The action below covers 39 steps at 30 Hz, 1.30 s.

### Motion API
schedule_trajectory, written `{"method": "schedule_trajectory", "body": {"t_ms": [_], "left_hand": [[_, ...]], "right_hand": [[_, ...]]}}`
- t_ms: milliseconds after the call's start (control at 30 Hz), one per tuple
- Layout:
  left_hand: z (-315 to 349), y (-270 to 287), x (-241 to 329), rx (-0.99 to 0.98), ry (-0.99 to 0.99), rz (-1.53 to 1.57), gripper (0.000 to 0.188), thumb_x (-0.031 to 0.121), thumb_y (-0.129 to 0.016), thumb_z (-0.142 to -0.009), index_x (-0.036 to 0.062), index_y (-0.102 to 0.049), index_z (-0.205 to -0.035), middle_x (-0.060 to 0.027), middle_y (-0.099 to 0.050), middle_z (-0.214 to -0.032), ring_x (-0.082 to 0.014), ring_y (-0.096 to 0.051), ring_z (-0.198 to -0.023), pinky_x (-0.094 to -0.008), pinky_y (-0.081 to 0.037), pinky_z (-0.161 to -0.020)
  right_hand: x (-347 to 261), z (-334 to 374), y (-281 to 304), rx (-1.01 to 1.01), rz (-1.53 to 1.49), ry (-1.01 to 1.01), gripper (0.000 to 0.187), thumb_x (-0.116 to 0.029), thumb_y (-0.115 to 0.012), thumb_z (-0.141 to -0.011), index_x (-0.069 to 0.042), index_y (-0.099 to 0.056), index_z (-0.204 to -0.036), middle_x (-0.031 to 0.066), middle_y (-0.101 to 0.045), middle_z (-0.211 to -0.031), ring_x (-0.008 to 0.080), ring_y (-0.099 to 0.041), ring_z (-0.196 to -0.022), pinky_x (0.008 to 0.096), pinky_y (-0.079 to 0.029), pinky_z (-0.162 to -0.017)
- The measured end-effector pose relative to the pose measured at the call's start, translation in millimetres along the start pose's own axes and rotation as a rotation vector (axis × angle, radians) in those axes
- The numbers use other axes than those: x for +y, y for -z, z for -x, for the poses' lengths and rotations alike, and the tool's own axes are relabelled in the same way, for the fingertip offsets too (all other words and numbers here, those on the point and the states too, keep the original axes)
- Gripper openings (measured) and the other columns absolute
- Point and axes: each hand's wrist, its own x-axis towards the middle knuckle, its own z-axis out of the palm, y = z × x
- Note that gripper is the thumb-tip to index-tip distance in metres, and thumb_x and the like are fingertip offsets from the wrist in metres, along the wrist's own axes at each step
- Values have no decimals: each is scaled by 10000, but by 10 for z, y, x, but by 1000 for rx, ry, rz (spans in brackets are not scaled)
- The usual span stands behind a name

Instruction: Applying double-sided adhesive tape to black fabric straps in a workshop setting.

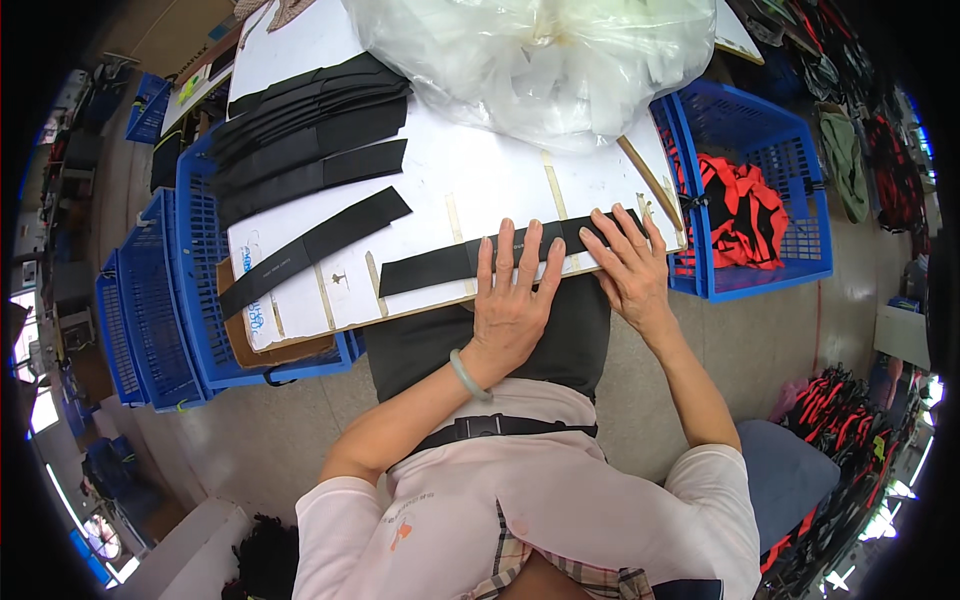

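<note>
Along the near edge of the white table (430, 200) lies a black fabric strip (425, 272). My left hand (513, 300) rests flat on its middle with the fingers stretched out. Further right, my right hand (635, 275) presses on the same strip near its right end, fingers spread. Both hands are open and grip nothing. A second black strip (315, 245) lies slantwise to the left, its lower end reaching past the table's left edge. Behind it a fanned stack of black strips (310, 130) covers the far left of the table.
A large clear plastic bag (560, 60) with whitish contents bulges over the far side. A thin wooden stick (650, 180) lies at the right edge. Blue crates (190, 300) stand left; another blue crate (730, 285) at right holds red and black fabric (745, 215).
</note>
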Motion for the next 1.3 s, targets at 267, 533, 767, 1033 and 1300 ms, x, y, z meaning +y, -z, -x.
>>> {"method": "schedule_trajectory", "body": {"t_ms": [267,533,767,1033,1300], "left_hand": [[-29,55,-20,2,-16,8,479,107,-536,-859,77,-516,-1337,-217,-405,-1445,-462,-342,-1354,-556,-253,-1105],[-75,57,60,-64,-65,17,506,113,-515,-863,78,-482,-1367,-228,-384,-1455,-465,-321,-1363,-571,-249,-1110],[13,167,-17,-145,-18,-23,512,109,-530,-875,80,-466,-1383,-230,-367,-1474,-483,-299,-1372,-593,-244,-1108],[-93,77,51,-146,-79,-39,703,103,-672,-774,77,-410,-1426,-237,-295,-1508,-468,-246,-1396,-591,-189,-1123],[-98,204,-80,-92,6,31,588,49,-593,-779,139,-515,-1354,-239,-395,-1441,-436,-365,-1337,-558,-276,-1089]], "right_hand": [[-40,-133,181,-69,-119,-21,530,-176,-719,-761,-154,-612,-1279,34,-527,-1400,248,-430,-1345,451,-238,-1129],[126,-257,279,1,-171,-13,316,-183,-750,-756,-93,-707,-1056,63,-640,-1198,289,-525,-1209,475,-345,-1049],[-438,-110,44,56,-160,-72,357,-150,-663,-825,-4,-625,-1148,145,-553,-1314,321,-475,-1282,485,-343,-1090],[-191,-72,162,184,-282,-209,307,-100,-674,-813,18,-650,-1096,154,-613,-1215,321,-552,-1172,431,-435,-993],[366,-605,436,-41,-523,-398,265,-114,-696,-825,-6,-680,-1066,89,-670,-884,163,-629,-785,287,-490,-710]]}}
